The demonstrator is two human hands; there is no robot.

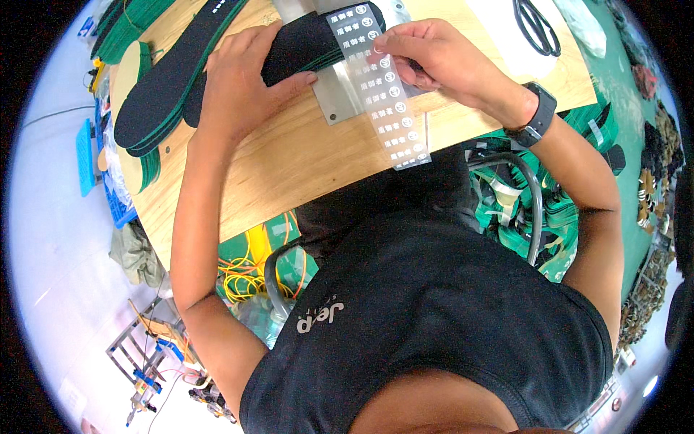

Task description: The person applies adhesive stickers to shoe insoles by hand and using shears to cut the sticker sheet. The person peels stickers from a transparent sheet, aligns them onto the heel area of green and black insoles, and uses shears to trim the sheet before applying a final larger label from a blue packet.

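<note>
Right hand (448, 61): thumb and index finger pinched together on the side edge of a translucent strip (392, 108), which carries a repeated row of white marks. The strip lies across the right part of the metal plate (336, 94), its lower end reaching past the plate toward the wearer. Left hand (238, 79): spread wide, thumb extended to the plate's left edge, fingers at the black insole (300, 47) resting over the plate's far part.

The edge grip appears chosen to keep fingers off most of the marks; the spread left hand probably steadies the insole. The plate (bare metal, by its look) likely gives firm backing.

Outward, left of the plate on the desk (289, 159): a pile of black insoles (155, 101) with green edges, apparently grouped within reach. Beyond these, farther left of the plate, a green bundle (134, 29). Well right of the plate: a black looped cord (535, 27) on a white sheet (499, 32).

Not verified: left-hand pressure; contact between strip and insole; number of layers beneath the insole. The insole covers part of the plate, and the picture's upper border cuts off the desk's far side.
</note>
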